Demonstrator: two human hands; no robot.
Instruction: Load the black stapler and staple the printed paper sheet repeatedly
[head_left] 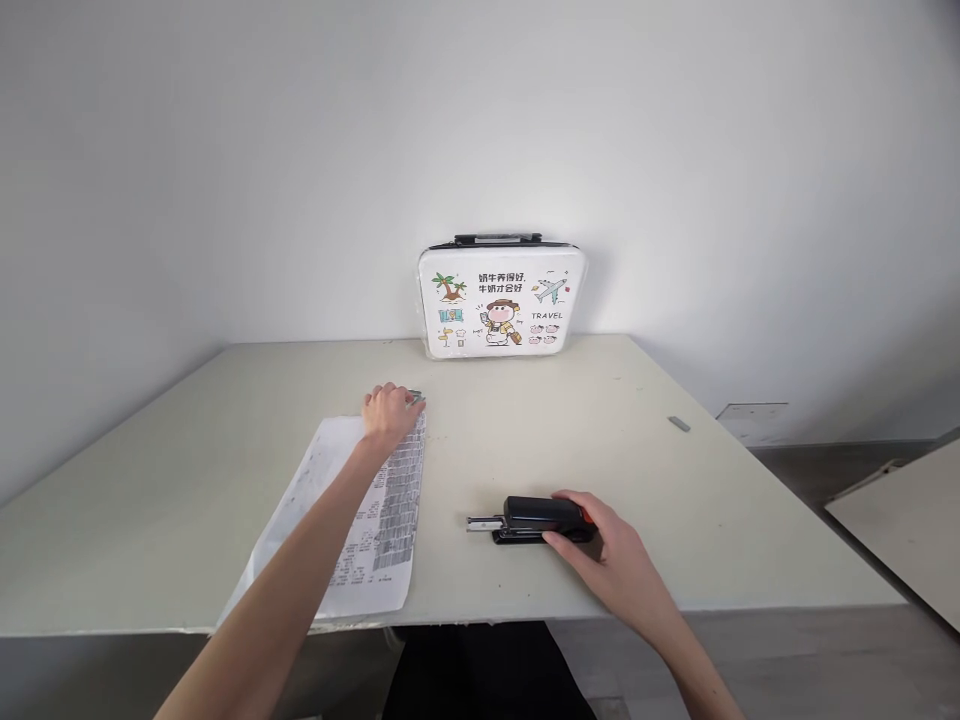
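At the far right corner of the printed paper sheets (358, 540), my left hand (388, 412) has its fingers curled around a small strip of staples (415, 397); part of the strip is hidden by the fingers. My left forearm crosses over the sheets. A black stapler (536, 517) lies on the table to the right of the paper. Its metal staple tray (485, 523) sticks out to the left from the body. My right hand (607, 548) grips the stapler's rear end, thumb on the near side and fingers over the far side.
A white case (504, 300) with cartoon prints and a black handle stands upright against the wall at the table's back. Another small grey strip (679, 424) lies on the table (600, 420) at the right. The front table edge runs close to my body.
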